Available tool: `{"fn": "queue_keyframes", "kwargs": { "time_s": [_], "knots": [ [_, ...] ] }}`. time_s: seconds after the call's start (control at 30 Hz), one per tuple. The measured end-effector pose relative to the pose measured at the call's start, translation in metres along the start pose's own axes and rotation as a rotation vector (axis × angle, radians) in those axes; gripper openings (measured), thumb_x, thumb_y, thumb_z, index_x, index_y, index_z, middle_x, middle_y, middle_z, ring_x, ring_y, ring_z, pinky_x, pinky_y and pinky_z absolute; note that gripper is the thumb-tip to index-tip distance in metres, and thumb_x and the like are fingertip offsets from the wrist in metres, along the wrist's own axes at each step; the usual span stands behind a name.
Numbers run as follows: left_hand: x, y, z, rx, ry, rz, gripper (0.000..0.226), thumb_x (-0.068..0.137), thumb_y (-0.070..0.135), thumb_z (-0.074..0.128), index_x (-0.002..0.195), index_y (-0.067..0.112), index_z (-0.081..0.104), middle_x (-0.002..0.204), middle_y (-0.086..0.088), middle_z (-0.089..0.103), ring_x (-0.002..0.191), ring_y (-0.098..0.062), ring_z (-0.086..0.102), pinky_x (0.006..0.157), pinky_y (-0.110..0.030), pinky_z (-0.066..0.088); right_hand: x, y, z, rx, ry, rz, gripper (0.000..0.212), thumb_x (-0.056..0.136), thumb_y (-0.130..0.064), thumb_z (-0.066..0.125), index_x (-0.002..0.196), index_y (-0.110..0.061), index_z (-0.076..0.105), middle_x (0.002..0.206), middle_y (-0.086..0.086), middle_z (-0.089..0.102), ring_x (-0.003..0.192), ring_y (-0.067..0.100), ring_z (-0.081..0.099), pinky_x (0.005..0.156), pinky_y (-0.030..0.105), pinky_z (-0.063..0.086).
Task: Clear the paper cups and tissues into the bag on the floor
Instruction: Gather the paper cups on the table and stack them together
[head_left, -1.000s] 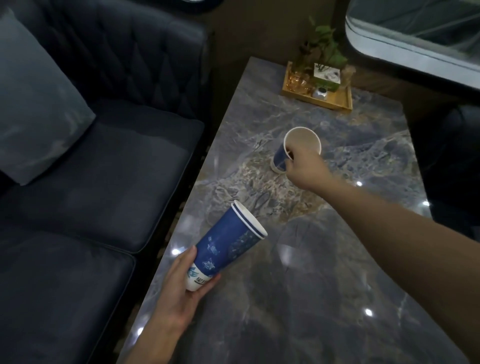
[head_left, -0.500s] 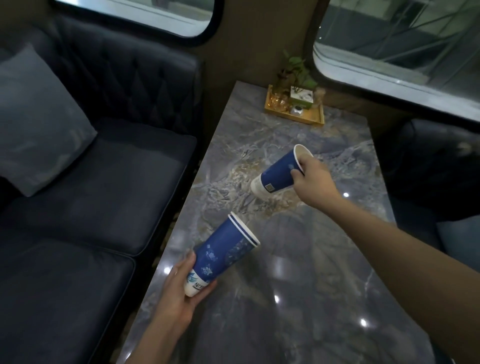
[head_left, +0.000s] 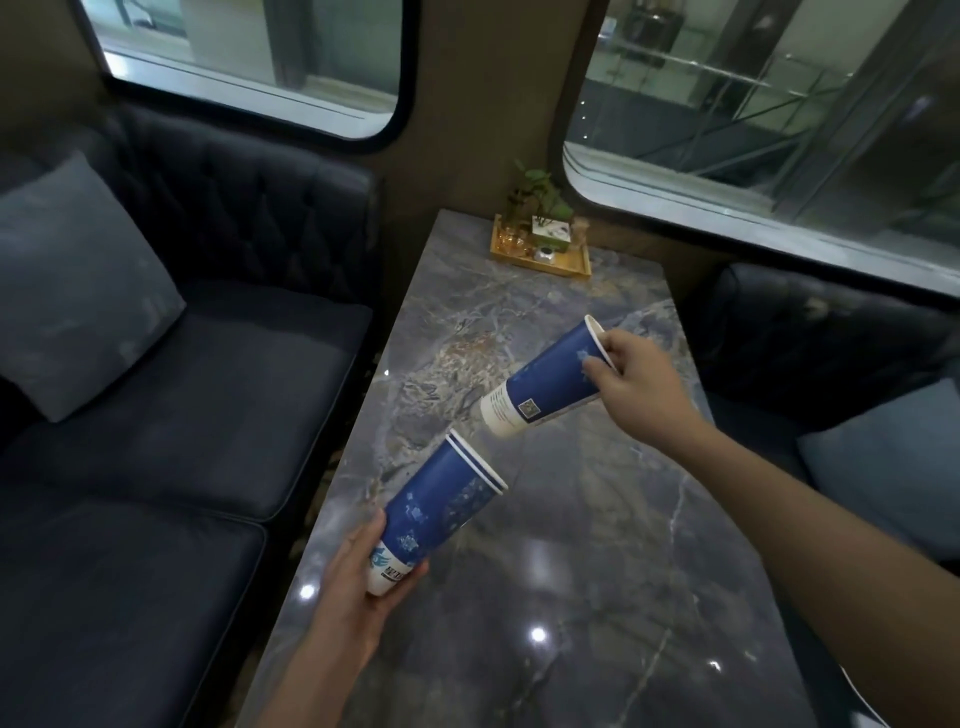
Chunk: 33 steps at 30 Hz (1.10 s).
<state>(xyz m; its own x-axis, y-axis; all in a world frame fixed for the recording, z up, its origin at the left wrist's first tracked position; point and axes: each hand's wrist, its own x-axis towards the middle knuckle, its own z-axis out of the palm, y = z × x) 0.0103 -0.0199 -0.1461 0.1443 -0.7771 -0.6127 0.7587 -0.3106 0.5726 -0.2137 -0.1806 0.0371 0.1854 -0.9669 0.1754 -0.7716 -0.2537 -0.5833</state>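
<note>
My left hand (head_left: 358, 587) grips the base of a stack of blue paper cups (head_left: 441, 509), tilted with the rims pointing up and right over the marble table (head_left: 597, 597). Two rims show at its mouth. My right hand (head_left: 631, 379) pinches the rim of a single blue paper cup (head_left: 545, 387), held in the air and tilted so its white base points down-left toward the stack's mouth. A small gap separates the two. No tissues and no bag are in view.
A wooden tray (head_left: 540, 254) with a small plant and glasses stands at the table's far end by the wall. A dark sofa (head_left: 182, 415) with a grey cushion (head_left: 78, 286) lies left; another dark seat (head_left: 831, 338) is on the right.
My right hand lifted the single cup off the table, tilted it and brought it nearer to the stack. The left hand held its stack steady. The camera tilted upward.
</note>
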Motion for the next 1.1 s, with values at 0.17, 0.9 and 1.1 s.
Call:
{"fn": "queue_keyframes", "kwargs": {
  "time_s": [0.17,0.9,1.1],
  "knots": [
    [-0.010,0.000,-0.001,-0.002,-0.018,-0.005,0.051,0.077,0.036,0.067,0.122,0.013,0.062,0.115,-0.013,0.071,0.090,-0.023,0.069,0.069,-0.039,0.060,-0.027,-0.009,-0.015,0.055,0.030,0.000,0.012,0.093,-0.019,0.054,0.084,-0.014,0.060,0.073,-0.003,0.060,0.067,0.011,0.054,0.057,0.027,0.037],
    [-0.048,-0.014,0.013,0.065,-0.054,-0.085,0.067,0.065,0.037,0.075,0.121,0.007,0.057,0.099,-0.013,0.073,0.081,-0.026,0.070,0.057,-0.035,0.058,-0.115,-0.030,0.021,0.274,-0.102,0.110,0.022,0.096,-0.019,0.049,0.079,-0.009,0.059,0.071,0.003,0.061,0.063,0.012,0.055,0.061,0.031,0.043],
    [-0.068,-0.034,0.017,0.145,-0.028,-0.115,0.051,0.082,0.032,0.068,0.124,0.005,0.057,0.107,-0.019,0.071,0.085,-0.029,0.069,0.064,-0.040,0.058,-0.174,-0.019,0.066,0.080,-0.093,0.085,0.030,0.090,-0.046,0.040,0.090,-0.021,0.056,0.079,-0.004,0.062,0.077,0.019,0.061,0.067,0.028,0.040]
  ]
}}
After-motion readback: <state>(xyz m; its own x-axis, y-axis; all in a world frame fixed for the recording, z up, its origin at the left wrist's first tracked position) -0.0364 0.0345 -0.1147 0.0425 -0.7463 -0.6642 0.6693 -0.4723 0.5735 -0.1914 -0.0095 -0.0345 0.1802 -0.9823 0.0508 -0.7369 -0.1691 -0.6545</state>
